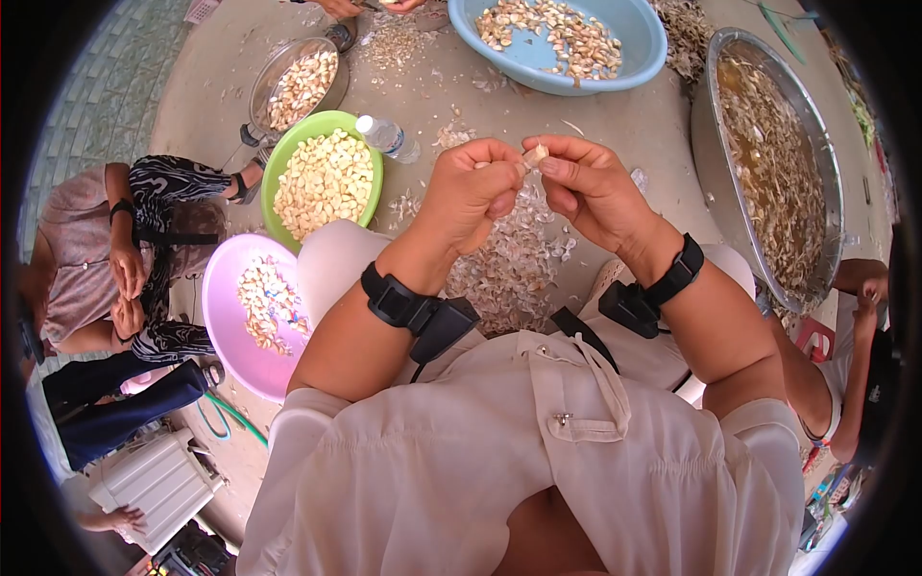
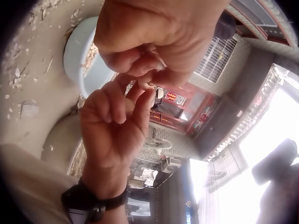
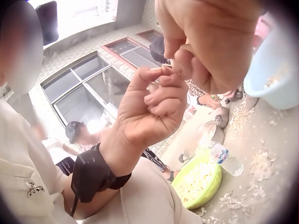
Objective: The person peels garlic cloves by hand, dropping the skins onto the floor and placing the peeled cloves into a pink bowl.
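My right hand [image 1: 594, 190] pinches a pale garlic clove [image 1: 536, 156] between thumb and forefinger, over the floor in front of my lap. From the other side my left hand [image 1: 471, 190] meets it, thumb and forefinger closed at the clove's near end, the other fingers curled in. In the right wrist view the left hand [image 3: 152, 105] pinches at the tip, against the right hand [image 3: 212, 42]. Below both hands lies a heap of papery garlic skins [image 1: 509, 264] on the floor.
A green basin [image 1: 373, 197] of peeled cloves and a pink basin [image 1: 226, 298] stand at left, with a water bottle [image 1: 389, 140] alongside. Ahead is a blue basin [image 1: 605, 84]; at right, a large metal tub [image 1: 706, 158] with cloves in liquid. Other people sit around.
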Available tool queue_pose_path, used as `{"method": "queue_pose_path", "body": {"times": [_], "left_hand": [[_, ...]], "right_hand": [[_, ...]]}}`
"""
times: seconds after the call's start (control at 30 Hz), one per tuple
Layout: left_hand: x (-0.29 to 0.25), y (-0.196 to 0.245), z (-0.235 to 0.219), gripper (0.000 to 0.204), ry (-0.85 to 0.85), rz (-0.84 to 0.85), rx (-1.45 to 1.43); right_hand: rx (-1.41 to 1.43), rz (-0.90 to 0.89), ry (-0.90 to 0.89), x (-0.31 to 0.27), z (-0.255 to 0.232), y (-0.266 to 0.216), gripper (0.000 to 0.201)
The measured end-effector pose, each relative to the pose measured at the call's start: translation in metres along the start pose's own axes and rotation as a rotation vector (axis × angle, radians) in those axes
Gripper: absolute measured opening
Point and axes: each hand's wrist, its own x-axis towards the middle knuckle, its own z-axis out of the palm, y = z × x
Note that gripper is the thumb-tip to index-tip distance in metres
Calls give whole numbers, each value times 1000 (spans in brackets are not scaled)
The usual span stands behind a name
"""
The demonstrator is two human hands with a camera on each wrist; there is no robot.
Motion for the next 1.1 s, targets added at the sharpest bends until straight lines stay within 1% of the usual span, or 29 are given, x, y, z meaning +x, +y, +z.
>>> {"method": "queue_pose_path", "body": {"times": [0.13,0.23,0.33,0.43,0.53,0.63,0.73,0.93,1.03,1.1], "left_hand": [[0,3,-2,3,-53,-16,-10],[-3,6,3,6,8,-35,48],[-3,7,0,8,6,-65,107],[-4,12,-2,9,1,-143,164],[-7,16,-3,7,-14,-167,243],[-7,9,-3,3,0,-103,290],[-6,6,-4,1,-13,-115,162],[-6,6,-1,1,-23,-75,53],[-5,5,-2,2,-62,-80,44],[-3,5,-4,2,-118,-75,39]], "right_hand": [[-41,-40,12,0,0,1,21],[-447,-152,48,-1,-3,-3,19],[-777,-494,-3,3,-8,-5,17],[-900,-527,-34,0,-3,-11,18],[-1012,-631,-82,-1,-1,-10,18],[-1086,-554,-59,-3,1,-10,21],[-926,-374,-25,-3,2,-7,19],[-285,-42,0,-2,-1,1,21],[-120,9,-24,-3,2,0,24],[-50,17,-35,-3,1,0,25]]}}
